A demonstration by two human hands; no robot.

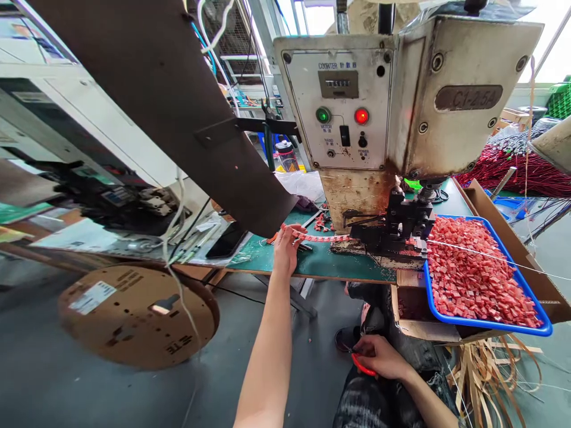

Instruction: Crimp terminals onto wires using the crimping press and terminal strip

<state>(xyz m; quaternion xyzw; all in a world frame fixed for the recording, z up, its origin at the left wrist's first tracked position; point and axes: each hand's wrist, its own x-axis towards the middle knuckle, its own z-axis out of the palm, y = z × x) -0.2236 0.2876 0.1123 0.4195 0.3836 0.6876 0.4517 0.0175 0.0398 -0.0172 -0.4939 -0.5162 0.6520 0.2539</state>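
Observation:
My left hand [285,251] reaches out to the bench and pinches the left end of a pink-and-white banded strip [328,238]. The strip runs right, level, into the black tooling [392,223] of a worn, cream-coloured press machine [339,119]. Low over my lap, my right hand [381,356] is closed around a red-handled tool [363,366]; its working end is mostly hidden, so its kind is unclear. Right of the tooling, a blue tray [546,327] holds a heap of small pinkish-red pieces [477,267], and a thin white wire [499,259] crosses above them.
A dark curved guide plate [178,119] slopes down towards my left hand. A dark phone [226,240] lies on the green bench [256,252]. A large cardboard reel [138,315] is below left. Tan paper strips [482,380] hang beneath the tray; red wires [513,160] are bundled behind.

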